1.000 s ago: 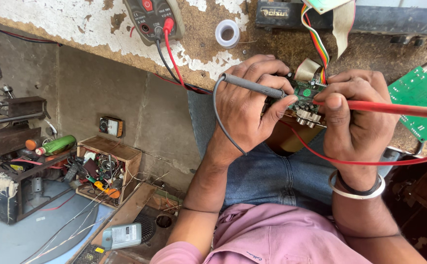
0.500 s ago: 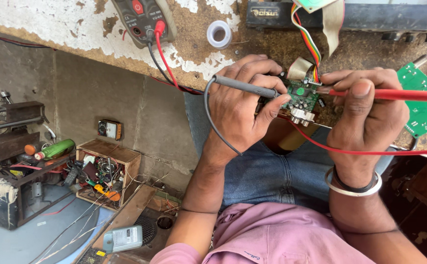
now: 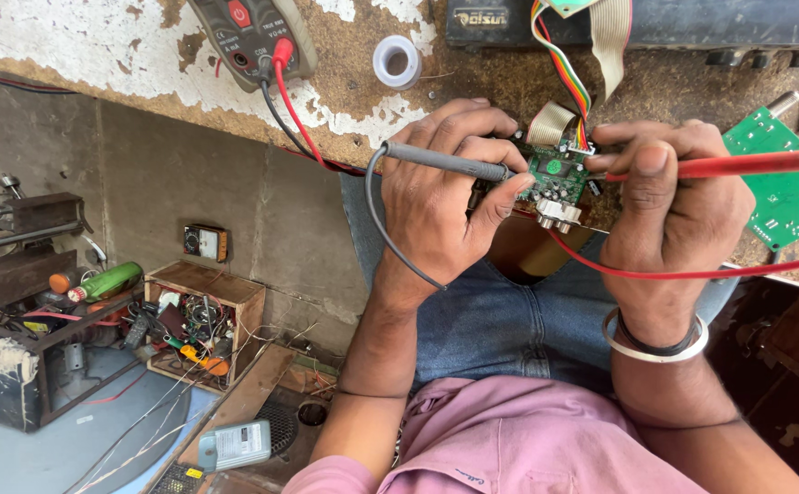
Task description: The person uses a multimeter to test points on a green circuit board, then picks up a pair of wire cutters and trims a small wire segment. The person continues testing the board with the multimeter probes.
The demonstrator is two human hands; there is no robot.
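Observation:
My left hand (image 3: 440, 197) grips a grey-black test probe (image 3: 445, 163), its tip on a small green circuit board (image 3: 555, 178). My right hand (image 3: 669, 201) holds a red test probe (image 3: 747, 165) whose tip meets the same board from the right. The board sits between both hands at the worn bench edge, with a rainbow ribbon cable (image 3: 559, 64) rising from it. Black and red leads run back to a multimeter (image 3: 253, 37) at the top left of the bench.
A roll of white tape (image 3: 397, 61) lies on the bench (image 3: 97, 37). A second green board (image 3: 783, 183) sits at the right, a dark device (image 3: 637, 23) along the top. Below left stand a wooden box of parts (image 3: 203, 320), a green can (image 3: 107, 281) and cluttered tools.
The view has shifted slightly, so hands and board sit a little higher in the frame. Both probes stay on the board in the same grip.

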